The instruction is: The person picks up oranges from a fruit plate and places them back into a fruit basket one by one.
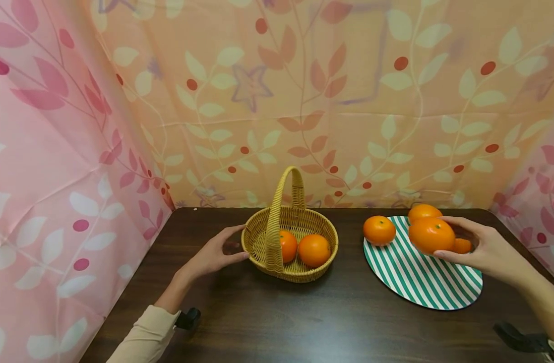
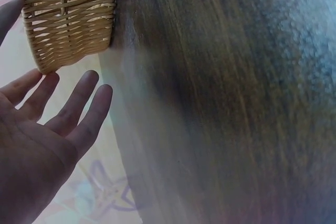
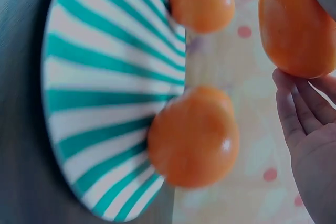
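A wicker basket (image 1: 299, 275) with a tall arched handle stands mid-table, holding two oranges (image 1: 315, 250), one partly behind the handle. At its left side my left hand (image 1: 218, 248) touches the rim with thumb and fingertips; the left wrist view shows those fingers (image 2: 79, 103) extended and spread. My right hand (image 1: 490, 248) grips an orange (image 1: 432, 235) between thumb and fingers above a green-and-white striped oval plate (image 1: 422, 282). In the right wrist view the held orange (image 3: 299, 27) is apart from the others. Another orange (image 1: 462, 246) is partly hidden behind that hand.
On the plate's left edge sits an orange (image 1: 379, 230), and a further orange (image 1: 424, 212) is at its back. Dark wooden tabletop (image 1: 277, 322) lies between basket and plate. A patterned cloth (image 1: 304, 101) hangs behind the table and along both sides.
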`<control>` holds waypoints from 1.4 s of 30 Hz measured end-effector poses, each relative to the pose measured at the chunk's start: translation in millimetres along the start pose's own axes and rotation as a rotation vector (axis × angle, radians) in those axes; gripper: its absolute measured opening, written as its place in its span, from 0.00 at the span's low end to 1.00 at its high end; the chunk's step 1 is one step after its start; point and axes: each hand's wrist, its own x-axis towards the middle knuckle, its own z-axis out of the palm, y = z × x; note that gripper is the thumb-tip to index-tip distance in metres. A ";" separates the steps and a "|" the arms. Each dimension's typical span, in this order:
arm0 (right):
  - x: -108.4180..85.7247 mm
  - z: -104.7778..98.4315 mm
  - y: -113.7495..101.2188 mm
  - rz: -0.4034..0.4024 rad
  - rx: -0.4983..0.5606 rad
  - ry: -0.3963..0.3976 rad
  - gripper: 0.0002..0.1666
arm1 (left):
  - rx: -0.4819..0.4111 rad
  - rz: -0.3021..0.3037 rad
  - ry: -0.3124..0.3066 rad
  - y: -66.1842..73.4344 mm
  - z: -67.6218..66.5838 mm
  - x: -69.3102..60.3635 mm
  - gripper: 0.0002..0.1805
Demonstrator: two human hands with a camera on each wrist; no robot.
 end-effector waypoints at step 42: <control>118.8 119.6 -50.8 -0.126 0.208 -0.184 0.43 | 0.005 -0.031 -0.011 1.4 -0.6 0.5 0.43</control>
